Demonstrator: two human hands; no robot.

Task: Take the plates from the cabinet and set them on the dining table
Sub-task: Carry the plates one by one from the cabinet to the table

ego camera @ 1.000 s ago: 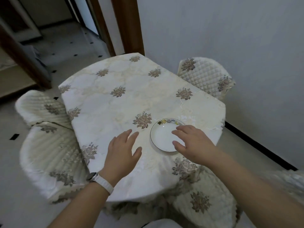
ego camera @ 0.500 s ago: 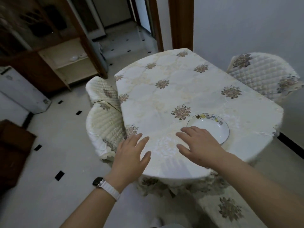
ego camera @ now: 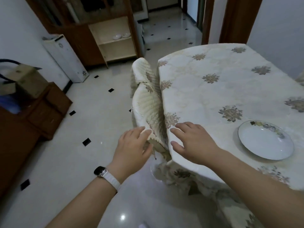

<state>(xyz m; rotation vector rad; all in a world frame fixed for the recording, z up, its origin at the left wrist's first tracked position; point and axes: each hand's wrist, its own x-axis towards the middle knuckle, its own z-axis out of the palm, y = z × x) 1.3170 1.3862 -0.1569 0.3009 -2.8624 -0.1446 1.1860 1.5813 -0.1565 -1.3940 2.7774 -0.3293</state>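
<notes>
A white plate point(ego camera: 265, 140) with a patterned rim lies on the dining table point(ego camera: 213, 96), near its front right edge. Across the room, the wooden cabinet point(ego camera: 113, 38) stands with its light inner shelves showing; two small white dishes point(ego camera: 120, 36) sit on the upper shelf. My right hand point(ego camera: 194, 142) hovers over the table's left edge, fingers spread, holding nothing. My left hand point(ego camera: 131, 150), with a watch on the wrist, is out in front of the near chair, empty and relaxed. Both hands are well left of the plate.
Two covered chairs point(ego camera: 146, 102) stand tucked along the table's left side. A white appliance point(ego camera: 65, 58) stands by the left wall; a dark wooden unit point(ego camera: 32, 116) with a box on it fills the left foreground. Tiled floor point(ego camera: 92, 129) lies between me and the cabinet.
My view has swung left from the table toward the cabinet. My right hand has come off the plate, which stays on the table; both hands have drifted left past the table's edge.
</notes>
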